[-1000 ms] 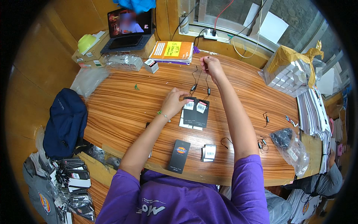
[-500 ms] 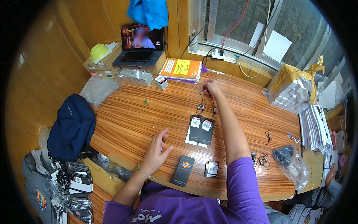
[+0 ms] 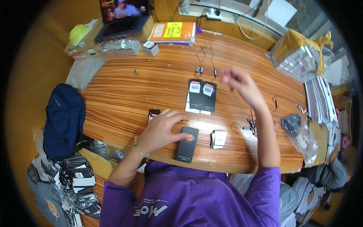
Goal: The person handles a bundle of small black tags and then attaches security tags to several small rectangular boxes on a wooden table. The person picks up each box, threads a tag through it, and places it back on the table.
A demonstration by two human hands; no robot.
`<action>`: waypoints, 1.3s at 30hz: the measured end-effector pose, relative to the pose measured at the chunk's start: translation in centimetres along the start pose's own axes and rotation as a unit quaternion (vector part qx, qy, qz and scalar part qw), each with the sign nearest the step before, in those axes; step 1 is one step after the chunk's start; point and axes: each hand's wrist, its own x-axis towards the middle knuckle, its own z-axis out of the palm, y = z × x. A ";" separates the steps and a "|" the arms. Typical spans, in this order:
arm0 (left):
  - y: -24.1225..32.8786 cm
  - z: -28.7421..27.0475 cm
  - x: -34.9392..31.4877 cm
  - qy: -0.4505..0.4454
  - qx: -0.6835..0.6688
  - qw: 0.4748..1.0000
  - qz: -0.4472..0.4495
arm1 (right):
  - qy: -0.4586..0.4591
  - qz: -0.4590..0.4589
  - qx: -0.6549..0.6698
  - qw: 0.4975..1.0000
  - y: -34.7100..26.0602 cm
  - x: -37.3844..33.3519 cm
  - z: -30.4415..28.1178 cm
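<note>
My left hand [image 3: 163, 126] is palm down near the front edge, fingers spread, its thumb at the side of a dark hang tag [image 3: 186, 151] with an oval logo. Behind its fingers another dark tag [image 3: 154, 112] is partly hidden. My right hand [image 3: 242, 83], slightly blurred, hovers with fingers apart and nothing visible in them. Beside it lie overlapping black hang tags [image 3: 202, 100] with white barcode stickers, their black cords [image 3: 203, 60] stretched away from me. A small stack of white stickers [image 3: 218, 139] lies right of the logo tag.
Loose black cords [image 3: 249, 126] lie by my right forearm, near a clear plastic bag [image 3: 302, 140]. A taped pack of white boxes [image 3: 298, 53] stands back right. Orange notebooks [image 3: 170, 32], a small box [image 3: 150, 48] and a screen [image 3: 124, 9] are at the back. A navy bag [image 3: 64, 119] hangs over the left edge.
My right hand has let go of the far cord ends and drawn back toward me. My left hand has come over to the logo tag. The view has tilted downward.
</note>
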 end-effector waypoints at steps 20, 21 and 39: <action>-1.1 2.8 -0.4 0.002 -0.066 0.997 -0.029 | 0.157 0.134 -0.005 0.979 6.1 -14.4 7.5; -1.0 2.7 -0.5 0.006 -0.088 0.995 -0.040 | 0.151 0.159 0.025 0.975 6.3 -14.4 7.5; 1.0 5.7 -0.5 0.012 -0.513 0.845 -0.153 | 0.261 0.036 -0.311 0.913 5.8 -14.1 3.5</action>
